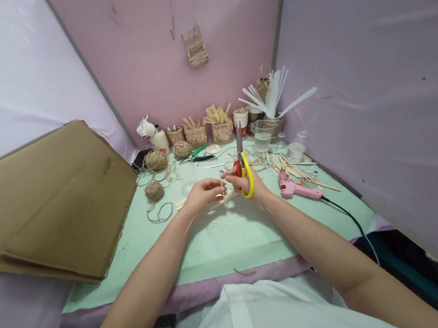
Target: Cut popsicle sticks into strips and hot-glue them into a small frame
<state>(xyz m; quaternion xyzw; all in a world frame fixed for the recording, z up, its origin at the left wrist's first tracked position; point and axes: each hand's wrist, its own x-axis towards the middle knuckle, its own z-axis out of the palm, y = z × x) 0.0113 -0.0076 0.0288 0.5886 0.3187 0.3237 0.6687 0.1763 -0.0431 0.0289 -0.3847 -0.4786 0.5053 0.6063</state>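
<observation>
My right hand is closed around scissors with yellow and red handles, their blades pointing up and away from me. Beside it, my left hand pinches a thin pale strip, seemingly wood, which stands roughly upright between the two hands. The right fingertips come close to this strip; whether they touch it I cannot tell. Under the hands, a few flat wooden sticks lie on the green-covered table.
At right lie a pink glue gun with its cord and loose wooden sticks. Twine balls sit at left near green-handled pliers. Stick-filled containers and a water cup stand behind. Cardboard leans at left.
</observation>
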